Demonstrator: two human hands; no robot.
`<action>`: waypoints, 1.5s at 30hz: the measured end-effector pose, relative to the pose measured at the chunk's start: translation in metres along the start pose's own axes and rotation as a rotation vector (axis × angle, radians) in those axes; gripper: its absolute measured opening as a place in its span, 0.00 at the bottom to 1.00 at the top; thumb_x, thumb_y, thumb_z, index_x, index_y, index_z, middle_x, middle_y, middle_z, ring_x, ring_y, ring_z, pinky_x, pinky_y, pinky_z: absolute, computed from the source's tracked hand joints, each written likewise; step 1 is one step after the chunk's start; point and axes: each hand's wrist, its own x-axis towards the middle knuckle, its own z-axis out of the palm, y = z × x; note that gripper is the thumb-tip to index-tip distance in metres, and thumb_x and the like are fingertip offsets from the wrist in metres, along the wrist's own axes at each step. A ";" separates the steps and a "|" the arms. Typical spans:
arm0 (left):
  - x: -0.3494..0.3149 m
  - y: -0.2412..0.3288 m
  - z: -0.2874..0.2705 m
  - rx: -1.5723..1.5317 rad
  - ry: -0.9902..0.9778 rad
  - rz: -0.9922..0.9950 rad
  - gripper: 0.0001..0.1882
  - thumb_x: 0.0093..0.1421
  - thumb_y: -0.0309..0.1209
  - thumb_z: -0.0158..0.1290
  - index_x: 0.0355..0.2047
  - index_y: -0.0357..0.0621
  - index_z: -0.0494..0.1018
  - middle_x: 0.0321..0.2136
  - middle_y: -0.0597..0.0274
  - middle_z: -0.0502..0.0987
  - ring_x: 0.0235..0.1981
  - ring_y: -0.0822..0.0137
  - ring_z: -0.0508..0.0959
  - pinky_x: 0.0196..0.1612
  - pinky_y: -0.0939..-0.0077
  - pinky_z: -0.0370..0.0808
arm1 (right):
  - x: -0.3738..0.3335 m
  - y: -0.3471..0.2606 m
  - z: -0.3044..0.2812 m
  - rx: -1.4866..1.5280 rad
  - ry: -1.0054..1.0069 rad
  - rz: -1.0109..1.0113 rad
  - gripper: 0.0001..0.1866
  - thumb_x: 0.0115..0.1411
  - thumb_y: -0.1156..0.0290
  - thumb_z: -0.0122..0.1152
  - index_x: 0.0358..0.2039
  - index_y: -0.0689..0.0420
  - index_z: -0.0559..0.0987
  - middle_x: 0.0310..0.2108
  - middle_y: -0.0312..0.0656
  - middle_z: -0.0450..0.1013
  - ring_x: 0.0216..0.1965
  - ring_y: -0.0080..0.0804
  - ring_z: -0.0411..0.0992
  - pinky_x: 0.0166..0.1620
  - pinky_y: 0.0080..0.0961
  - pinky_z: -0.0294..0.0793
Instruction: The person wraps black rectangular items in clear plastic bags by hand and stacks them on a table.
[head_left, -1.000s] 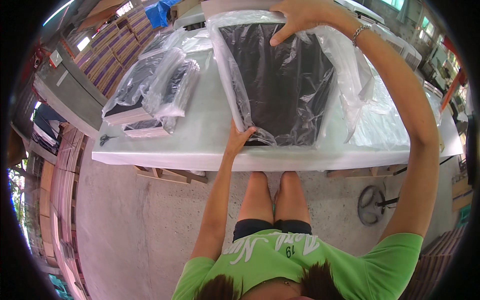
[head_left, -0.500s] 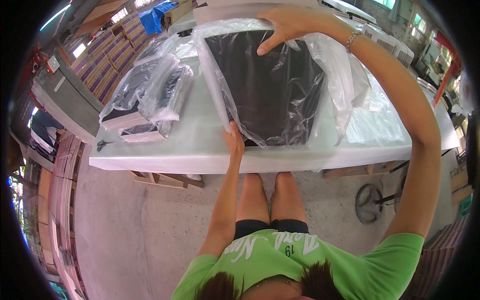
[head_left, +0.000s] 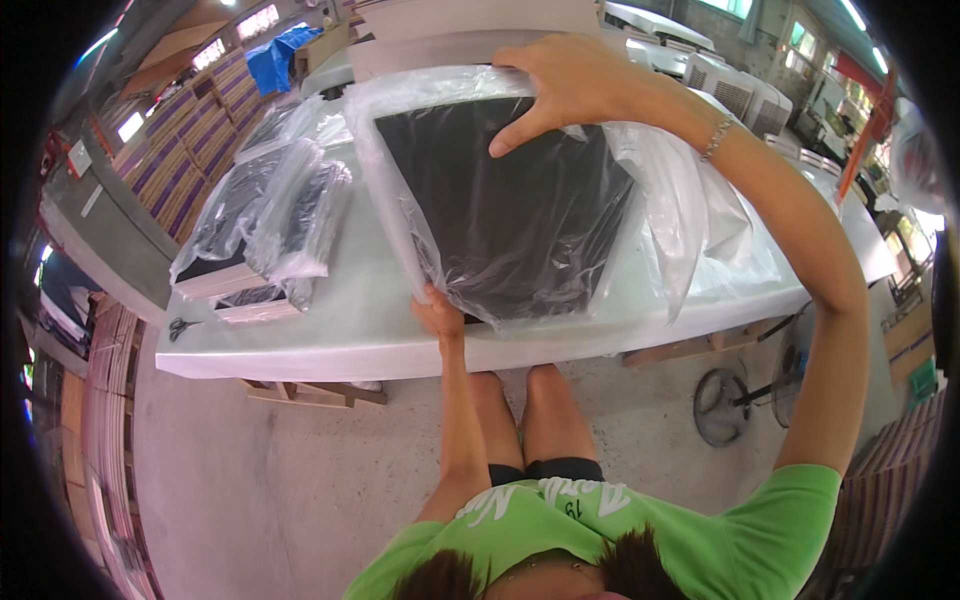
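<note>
Your left grip (head_left: 438,314) is closed, thumb and fingers pinching the near left corner of a clear bag (head_left: 393,205). Your right grip (head_left: 565,85) is spread wide at the bag's far edge, thumb over the dark face, fingers reaching past the edge; cannot tell how firmly it bears. Between the two grips, inside the bag: one black panel (head_left: 510,205), flat, smooth, roughly rectangular, its face showing through creased, glossy film. The film overhangs the panel as a cloudy, crumpled margin. Right of your right grip and nearer you, loose translucent film (head_left: 690,210) hangs in soft folds. Left of your left grip, a stack of bagged panels (head_left: 250,215): dark faces under wrinkled plastic, pale layered edges along the near side. Nearer your left grip than the stack's far end, but well out to its left, dark-handled scissors (head_left: 183,328). All of this lies on a surface (head_left: 350,335) with a smooth white covering. Just beyond your right grip, a pale, flat-sided stack (head_left: 450,45). Far left beyond both grips, brown cartons (head_left: 190,140) with purple bands, piled in rows, contents hidden.
</note>
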 end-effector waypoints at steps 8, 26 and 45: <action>0.117 0.090 -0.068 0.267 -0.087 0.664 0.22 0.51 0.42 0.54 0.35 0.31 0.74 0.29 0.40 0.76 0.32 0.43 0.76 0.36 0.59 0.71 | -0.077 0.029 -0.013 0.258 0.197 0.289 0.43 0.39 0.48 0.69 0.51 0.64 0.67 0.44 0.55 0.70 0.45 0.47 0.69 0.49 0.34 0.67; 0.169 0.179 -0.043 0.771 -0.764 1.025 0.38 0.42 0.62 0.56 0.44 0.43 0.70 0.38 0.51 0.75 0.38 0.49 0.76 0.39 0.62 0.73 | -0.214 -0.003 0.243 1.138 0.572 0.760 0.36 0.51 0.56 0.63 0.53 0.67 0.64 0.48 0.47 0.67 0.49 0.35 0.64 0.54 0.25 0.59; 0.100 0.083 -0.095 -0.122 -0.659 0.264 0.70 0.31 0.40 0.72 0.64 0.42 0.31 0.63 0.50 0.41 0.64 0.59 0.45 0.64 0.66 0.45 | -0.214 -0.005 0.241 1.068 0.537 0.803 0.36 0.51 0.56 0.62 0.53 0.68 0.64 0.48 0.49 0.67 0.50 0.38 0.64 0.54 0.29 0.59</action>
